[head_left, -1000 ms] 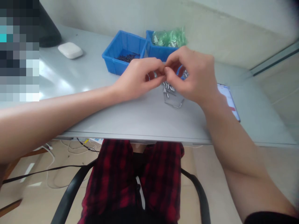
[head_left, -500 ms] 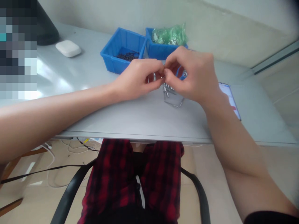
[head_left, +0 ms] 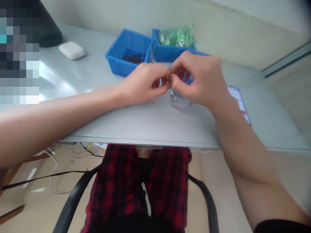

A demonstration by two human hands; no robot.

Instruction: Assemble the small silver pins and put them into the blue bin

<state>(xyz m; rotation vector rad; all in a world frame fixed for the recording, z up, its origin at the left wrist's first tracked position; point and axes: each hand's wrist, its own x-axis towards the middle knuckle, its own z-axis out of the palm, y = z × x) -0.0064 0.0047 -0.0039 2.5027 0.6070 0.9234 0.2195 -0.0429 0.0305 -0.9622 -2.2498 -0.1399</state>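
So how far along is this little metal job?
Nothing looks clearly finished. The left hand and right hand pinch a thin metal piece, mostly hidden by fingers. Silvery metal parts lie loose on the table, and dark screw-like pieces sit in a blue bin: perhaps what's left.

A small silver piece [head_left: 169, 83] is held, mostly hidden, to the right of the left bin [head_left: 119, 67]; thin silver rods [head_left: 172, 95] are clustered below, partly covered.
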